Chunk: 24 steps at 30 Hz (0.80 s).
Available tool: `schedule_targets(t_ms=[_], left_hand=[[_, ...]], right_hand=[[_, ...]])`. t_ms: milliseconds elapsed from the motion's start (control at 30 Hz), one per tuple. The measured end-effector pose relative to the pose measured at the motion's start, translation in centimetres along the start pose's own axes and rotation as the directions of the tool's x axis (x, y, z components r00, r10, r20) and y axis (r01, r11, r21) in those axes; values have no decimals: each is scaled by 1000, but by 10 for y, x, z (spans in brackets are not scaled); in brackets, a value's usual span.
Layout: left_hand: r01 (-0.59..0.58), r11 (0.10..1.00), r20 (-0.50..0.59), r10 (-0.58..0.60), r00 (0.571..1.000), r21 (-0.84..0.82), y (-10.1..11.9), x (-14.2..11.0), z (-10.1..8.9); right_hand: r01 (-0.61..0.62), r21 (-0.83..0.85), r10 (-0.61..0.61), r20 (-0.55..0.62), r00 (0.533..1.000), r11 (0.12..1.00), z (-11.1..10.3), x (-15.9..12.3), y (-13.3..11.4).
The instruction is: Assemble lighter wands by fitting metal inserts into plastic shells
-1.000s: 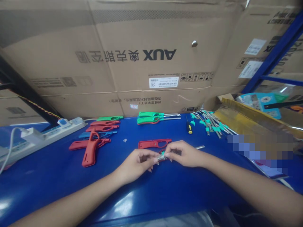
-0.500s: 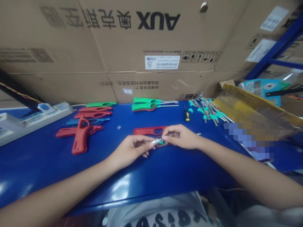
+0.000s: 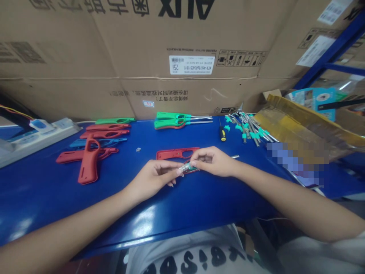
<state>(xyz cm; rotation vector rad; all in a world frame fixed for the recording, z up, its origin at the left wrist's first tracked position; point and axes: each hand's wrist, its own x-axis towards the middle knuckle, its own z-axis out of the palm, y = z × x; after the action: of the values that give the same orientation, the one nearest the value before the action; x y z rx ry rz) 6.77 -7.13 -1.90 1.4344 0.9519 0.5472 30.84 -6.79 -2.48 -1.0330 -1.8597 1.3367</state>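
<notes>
Between my two hands is a lighter's inner part (image 3: 184, 167), a small silvery piece with a teal bit. My left hand (image 3: 155, 177) pinches its left end between thumb and fingers. My right hand (image 3: 215, 161) is closed on the teal end, and its fingers hide part of the piece. A metal tube tip (image 3: 235, 156) shows beyond my right wrist; whether it joins the held part is hidden. Just behind the hands lies an open red lighter shell half (image 3: 165, 155). Some more red shows beneath my fingers, mostly covered.
Red, blue and green lighter shells (image 3: 89, 161) lie at left, near a white power strip (image 3: 57, 133). Small screws (image 3: 138, 150) sit left of centre. Green lighters (image 3: 171, 122), a screwdriver (image 3: 222, 134) and several metal-tube parts (image 3: 251, 131) lie behind. A taped cardboard piece (image 3: 296, 133) stands right.
The view has tilted downward, so the table things appear higher and the shirt shows below. Both hands keep hold of the lighter part, which has turned slightly between the fingers.
</notes>
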Motion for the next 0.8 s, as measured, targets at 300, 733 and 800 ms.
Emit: schedule_targets(t_ms=[300, 733, 800], left_hand=[[-24, 1000, 1, 24, 1000, 9, -2, 1, 0], [9, 1000, -37, -10, 999, -22, 0, 2, 0], [4, 1000, -39, -5, 999, -31, 0, 2, 1]], right_hand=[[-39, 1, 39, -28, 999, 999, 1, -1, -1], [-66, 93, 68, -24, 997, 993, -3, 2, -5], [-70, 96, 74, -33, 997, 993, -1, 1, -5]])
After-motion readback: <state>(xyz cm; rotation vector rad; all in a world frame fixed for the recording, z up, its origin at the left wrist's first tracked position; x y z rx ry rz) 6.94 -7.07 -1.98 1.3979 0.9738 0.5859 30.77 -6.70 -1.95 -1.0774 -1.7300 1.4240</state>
